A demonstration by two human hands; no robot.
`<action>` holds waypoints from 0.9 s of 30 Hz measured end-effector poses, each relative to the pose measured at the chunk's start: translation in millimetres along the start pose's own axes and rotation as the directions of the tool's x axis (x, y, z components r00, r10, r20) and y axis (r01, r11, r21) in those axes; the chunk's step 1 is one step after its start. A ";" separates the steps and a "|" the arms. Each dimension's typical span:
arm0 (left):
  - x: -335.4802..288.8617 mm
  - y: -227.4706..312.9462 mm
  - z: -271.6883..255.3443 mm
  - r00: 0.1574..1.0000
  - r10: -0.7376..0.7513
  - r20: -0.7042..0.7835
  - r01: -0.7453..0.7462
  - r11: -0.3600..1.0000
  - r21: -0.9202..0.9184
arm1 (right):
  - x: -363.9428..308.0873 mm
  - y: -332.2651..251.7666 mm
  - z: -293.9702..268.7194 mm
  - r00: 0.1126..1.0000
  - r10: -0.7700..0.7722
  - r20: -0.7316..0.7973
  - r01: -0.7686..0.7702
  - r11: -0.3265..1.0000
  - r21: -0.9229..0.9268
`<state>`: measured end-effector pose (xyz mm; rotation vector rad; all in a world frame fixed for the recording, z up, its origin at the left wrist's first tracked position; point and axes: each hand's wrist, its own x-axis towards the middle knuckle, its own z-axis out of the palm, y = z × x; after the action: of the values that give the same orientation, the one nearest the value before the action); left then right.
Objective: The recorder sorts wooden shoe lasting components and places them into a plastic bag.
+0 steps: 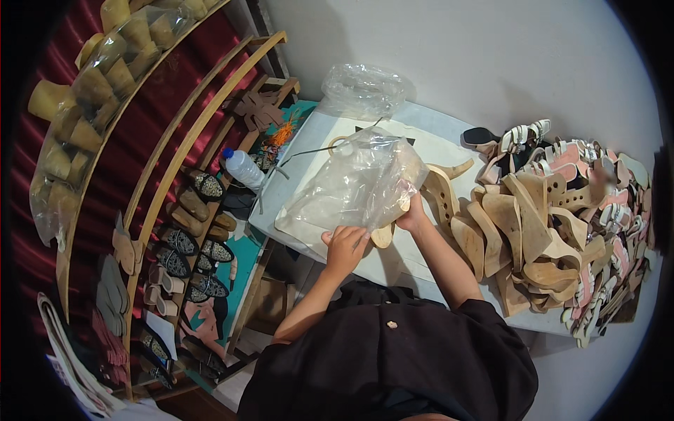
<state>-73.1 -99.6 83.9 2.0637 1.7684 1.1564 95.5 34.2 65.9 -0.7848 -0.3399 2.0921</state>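
A large clear plastic bag [344, 179] lies spread over the white sheet in front of me. Its near edge is pinched in my left hand [345, 249]. At the bag's right side, my right hand [413, 212] is closed round a pale wooden shoe sole, partly hidden by the film and my fingers. Just below the bag, between my hands, the rounded end of a wooden sole [382, 236] sticks out. More wooden pieces show dimly through the film at the upper right of the bag.
Wooden wedge soles [523, 217] are heaped to the right, beside a pile of pink and white sandals [611, 231]. Another clear bag [366, 91] sits at the table's back. A water bottle [243, 168] stands left; a wooden rack [175, 161] holds shoes and bagged lasts.
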 end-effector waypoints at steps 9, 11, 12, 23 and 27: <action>0.6 19.8 -7.6 0.999 0.000 -0.034 0.004 0.990 0.140 | 7.1 34.6 6.6 0.976 -0.160 -0.150 0.100 0.933 -0.345; 9.4 29.4 1.7 0.996 0.092 -0.010 -0.091 0.992 0.083 | 9.3 34.4 7.0 0.990 -0.117 -0.083 0.091 0.959 -0.268; 10.6 30.6 3.9 0.996 0.090 -0.012 -0.088 0.992 0.086 | 10.9 33.4 6.7 0.994 -0.099 -0.050 0.085 0.970 -0.229; -25.9 -13.6 -7.0 0.955 -0.020 -0.297 0.023 1.000 0.006 | 17.8 22.1 9.3 0.990 0.043 0.133 -0.050 0.998 0.047; -6.2 -24.9 -10.2 0.982 0.010 -0.187 -0.007 1.000 0.019 | 14.6 23.4 12.9 0.967 0.233 0.104 -0.236 0.972 0.014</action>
<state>-98.5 -101.9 73.3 2.0337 1.8596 1.3830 66.1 32.4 58.3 -0.7339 -0.2846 2.3594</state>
